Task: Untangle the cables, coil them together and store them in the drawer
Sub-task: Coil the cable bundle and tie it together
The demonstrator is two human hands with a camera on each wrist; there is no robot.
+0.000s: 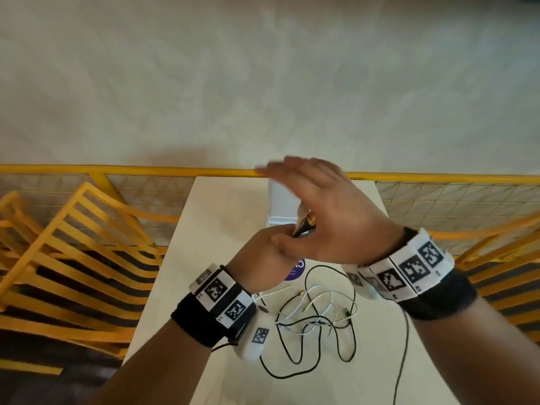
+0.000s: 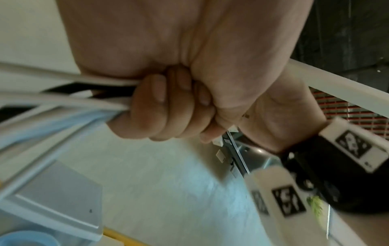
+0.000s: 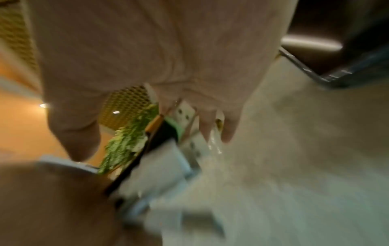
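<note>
My left hand is a fist round a bundle of thin white and black cables. Their plug ends stick up out of the fist. The rest of the cables hang down and lie in a loose tangle on the white table under my wrists. My right hand hovers just above the left fist with straight fingers, blurred, and holds nothing; its thumb lies next to the fist. The right wrist view is blurred and shows only the flat palm. A small white drawer unit stands at the table's far edge behind the hands.
A round purple sticker is on the table under my hands. Yellow slatted chairs stand left of the table, another chair on the right. A yellow railing with mesh runs behind the table.
</note>
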